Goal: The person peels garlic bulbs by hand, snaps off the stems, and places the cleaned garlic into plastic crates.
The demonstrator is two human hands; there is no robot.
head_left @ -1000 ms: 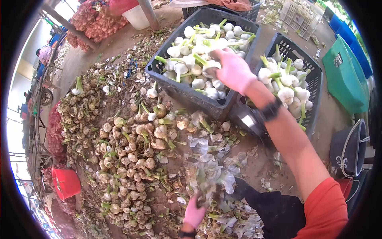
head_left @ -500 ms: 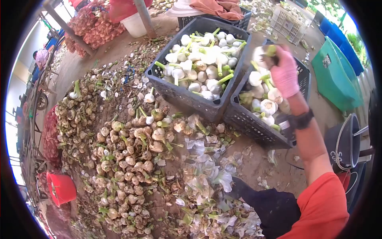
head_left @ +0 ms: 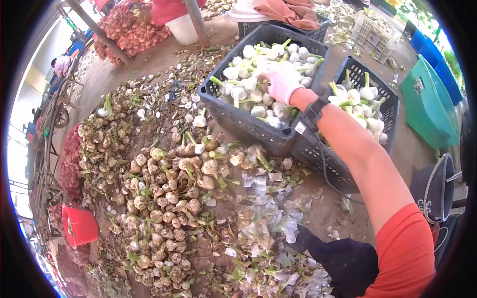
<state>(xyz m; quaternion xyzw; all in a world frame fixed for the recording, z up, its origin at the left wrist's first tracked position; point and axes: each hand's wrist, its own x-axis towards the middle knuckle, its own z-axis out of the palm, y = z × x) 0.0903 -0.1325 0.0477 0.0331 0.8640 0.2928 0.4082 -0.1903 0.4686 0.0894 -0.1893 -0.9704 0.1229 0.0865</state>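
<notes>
Sleeve (head_left: 405,248): red, at lower right, beside a dark-clad leg (head_left: 348,263).
Peels (head_left: 271,213): scattered on the ground near the leg.
Dirty bulbs (head_left: 164,213): heaped left of the peels, some with green stalks.
Right hand (head_left: 282,85): pink-gloved, fingers curled down among the clean garlic; whether they close on a bulb, cannot tell.
Clean garlic (head_left: 238,93): under and around the fingers, filling the black crate (head_left: 243,119).
Second crate (head_left: 330,166): beside it, under the forearm, also holding garlic.
White bucket (head_left: 183,30): beyond, by a post.
</notes>
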